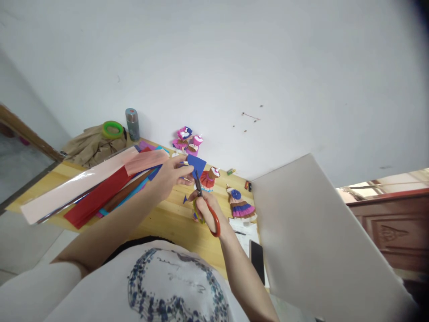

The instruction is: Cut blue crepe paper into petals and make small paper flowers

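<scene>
My left hand (170,176) pinches a small piece of blue paper (196,164) above the wooden table (167,221). My right hand (207,209) grips a pair of scissors (205,206) with a red and a yellow-green handle loop, fingers through the loops. The blades point up into the lower edge of the blue paper. A tiny blue scrap (184,200) lies on the table just below my hands.
Long sheets of pink, red and blue paper (90,190) lie at the left. Several small paper dress dolls (240,205) stand behind my hands. Green tape roll (112,129), grey bottle (132,124), black phone (257,259) and a big white board (311,237) at right.
</scene>
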Demonstrator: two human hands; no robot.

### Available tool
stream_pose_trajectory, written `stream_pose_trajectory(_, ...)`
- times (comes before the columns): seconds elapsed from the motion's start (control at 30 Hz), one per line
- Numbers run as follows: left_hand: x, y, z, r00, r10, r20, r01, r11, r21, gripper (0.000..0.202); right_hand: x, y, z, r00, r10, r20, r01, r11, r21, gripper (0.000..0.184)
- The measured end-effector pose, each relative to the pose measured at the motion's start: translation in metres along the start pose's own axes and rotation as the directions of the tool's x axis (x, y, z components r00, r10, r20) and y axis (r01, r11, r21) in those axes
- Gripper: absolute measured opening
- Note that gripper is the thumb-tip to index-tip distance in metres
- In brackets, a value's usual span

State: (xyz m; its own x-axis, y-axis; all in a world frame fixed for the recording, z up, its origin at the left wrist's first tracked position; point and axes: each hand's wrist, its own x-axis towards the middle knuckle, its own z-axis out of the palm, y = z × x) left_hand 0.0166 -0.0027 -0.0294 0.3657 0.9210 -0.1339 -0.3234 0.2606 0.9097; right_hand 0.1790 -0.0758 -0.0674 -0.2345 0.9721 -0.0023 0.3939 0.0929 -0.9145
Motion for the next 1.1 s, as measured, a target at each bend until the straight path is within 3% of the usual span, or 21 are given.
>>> stream_pose_trajectory(0.1, 0.006, 0.003, -0.007, 1.000, 0.000, 0.029, 0.001, 1.000, -0.018, 0.033, -0.001, -0.001, -0.002, 1.000, 0.001, 0.029, -0.001, 0.999, -0.032, 0.055)
stream_pose_trajectory(0.23, 0.014, 0.009, -0.018, 0.996, -0.056, 0.069, 0.051, 0.996, 0.075, 0.045, -0.003, -0.003, -0.007, 0.998, -0.019, 0.064, 0.023, 0.998, -0.064, 0.053)
stream_pose_trajectory(0.37, 0.015, 0.007, -0.022, 0.990, -0.084, 0.114, 0.076, 0.995, 0.068, 0.040, -0.005, -0.004, -0.015, 0.993, -0.002, 0.121, 0.013, 0.996, -0.090, 0.052)
stream_pose_trajectory(0.47, 0.014, 0.002, -0.021, 0.997, -0.031, 0.071, 0.034, 0.999, -0.037, 0.034, -0.008, -0.003, -0.020, 0.985, -0.010, 0.171, 0.028, 0.994, -0.101, 0.049)
stream_pose_trajectory(0.6, 0.010, 0.000, -0.018, 0.997, 0.045, -0.069, -0.058, 0.979, -0.197, 0.031, -0.014, 0.006, -0.020, 0.978, -0.035, 0.208, 0.050, 0.996, -0.071, 0.042)
stream_pose_trajectory(0.67, 0.006, 0.000, -0.017, 0.991, 0.050, -0.121, -0.078, 0.969, -0.236, 0.032, -0.016, 0.012, -0.015, 0.990, -0.055, 0.133, 0.055, 0.998, 0.005, 0.038)
stream_pose_trajectory(0.77, 0.001, -0.001, -0.014, 0.989, 0.050, -0.142, -0.089, 0.955, -0.282, 0.036, -0.014, 0.015, -0.003, 0.983, -0.069, -0.168, 0.103, 0.975, 0.199, 0.034)
stream_pose_trajectory(0.83, -0.001, -0.003, -0.011, 0.991, 0.059, -0.123, -0.094, 0.948, -0.304, 0.040, -0.007, 0.011, 0.003, 0.913, -0.067, -0.402, 0.197, 0.936, 0.291, 0.031)
stream_pose_trajectory(0.9, -0.003, -0.006, -0.007, 0.993, 0.063, -0.095, -0.090, 0.947, -0.310, 0.042, 0.002, 0.002, 0.006, 0.825, -0.096, -0.557, 0.305, 0.905, 0.296, 0.031)
stream_pose_trajectory(0.97, -0.004, -0.008, -0.003, 0.995, 0.065, -0.072, -0.084, 0.951, -0.297, 0.042, 0.011, -0.007, 0.006, 0.792, -0.138, -0.594, 0.351, 0.900, 0.258, 0.031)
stream_pose_trajectory(1.1, -0.007, -0.010, 0.004, 0.995, 0.085, -0.054, -0.096, 0.967, -0.234, 0.043, 0.022, -0.016, 0.006, 0.833, -0.116, -0.541, 0.318, 0.901, 0.295, 0.030)
